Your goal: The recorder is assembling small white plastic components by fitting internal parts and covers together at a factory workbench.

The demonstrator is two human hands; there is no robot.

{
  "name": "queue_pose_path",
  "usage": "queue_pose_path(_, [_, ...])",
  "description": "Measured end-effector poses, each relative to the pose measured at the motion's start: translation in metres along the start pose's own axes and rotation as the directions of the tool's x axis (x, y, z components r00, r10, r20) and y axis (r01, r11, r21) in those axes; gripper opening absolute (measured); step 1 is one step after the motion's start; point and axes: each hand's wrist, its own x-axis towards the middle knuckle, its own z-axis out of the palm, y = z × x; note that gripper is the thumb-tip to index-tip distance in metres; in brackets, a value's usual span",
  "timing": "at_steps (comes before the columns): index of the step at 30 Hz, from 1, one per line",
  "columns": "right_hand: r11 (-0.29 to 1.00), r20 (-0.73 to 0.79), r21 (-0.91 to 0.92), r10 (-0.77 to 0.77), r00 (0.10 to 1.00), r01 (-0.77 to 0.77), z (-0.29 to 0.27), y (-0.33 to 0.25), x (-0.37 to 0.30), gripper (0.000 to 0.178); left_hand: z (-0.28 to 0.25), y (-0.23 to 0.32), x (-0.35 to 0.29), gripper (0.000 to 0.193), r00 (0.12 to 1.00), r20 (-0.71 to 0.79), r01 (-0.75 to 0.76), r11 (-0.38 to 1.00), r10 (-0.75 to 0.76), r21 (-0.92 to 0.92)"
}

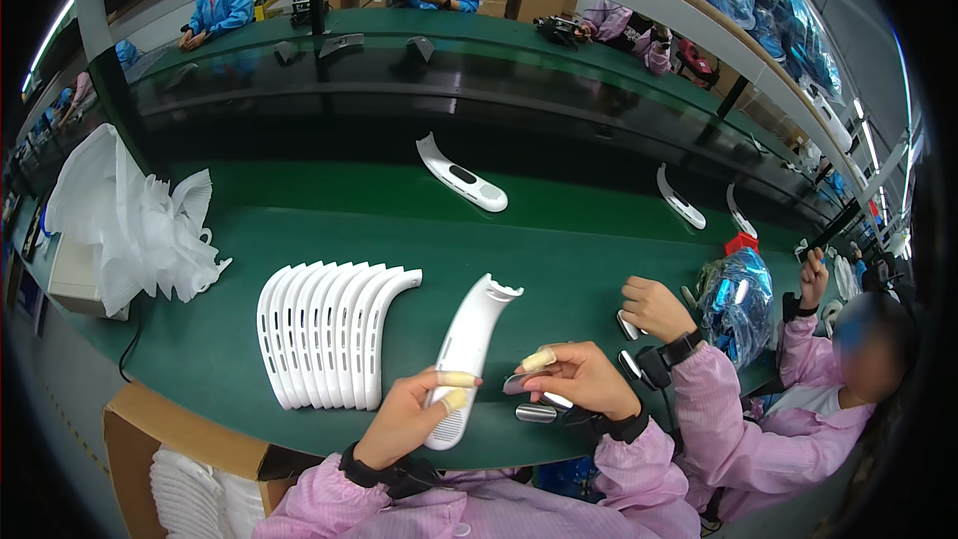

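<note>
The left hand [404,419] is gripping the lower end of a curved white shell [464,354], its long axis running up and away over the green counter [299,230]. The right hand [579,374] sits just to its right, pinching a small silvery piece [521,383] that's nearly touching the shell.

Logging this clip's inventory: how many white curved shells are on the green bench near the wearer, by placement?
Stacked in the row: 9, as far as the overlap shows
Held in the left hand: 1
Lying farther back on the belt: 1
Total: 11

Green bench [299,230] with row of white curved shells [329,334].
</note>
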Motion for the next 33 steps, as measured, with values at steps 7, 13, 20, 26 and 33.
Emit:
queue_pose_path(7, [0.995, 0.023, 0.041, -0.092, 0.995, 0.091, 0.029, -0.006, 0.01, 0.021, 0.007, 0.001, -0.006, 0.019, 1.0, 0.01, 0.014, 0.991, -0.013, -0.135])
queue_pose_path(13, [0.849, -0.215, 0.492, -0.097, 0.972, 0.194, 0.048, 0.015, 0.014, 0.026, 0.011, -0.004, -0.006, 0.014, 0.97, -0.132, -0.19, 0.974, 0.206, 0.124])
queue_pose_path(20, [0.903, -0.393, 0.318, -0.151, 0.907, 0.289, 0.067, 0.019, 0.019, 0.024, 0.014, -0.005, -0.007, 0.014, 0.905, -0.216, -0.277, 0.893, 0.367, 0.355])
queue_pose_path(26, [0.933, -0.439, 0.219, -0.167, 0.883, 0.285, 0.072, 0.01, 0.015, 0.024, 0.015, -0.009, -0.006, 0.015, 0.909, -0.225, -0.294, 0.923, 0.35, 0.248])
queue_pose_path(33, [0.927, -0.427, 0.242, -0.164, 0.889, 0.287, 0.07, 0.011, 0.015, 0.022, 0.012, -0.007, -0.004, 0.013, 0.93, -0.173, -0.297, 0.939, 0.326, 0.174])
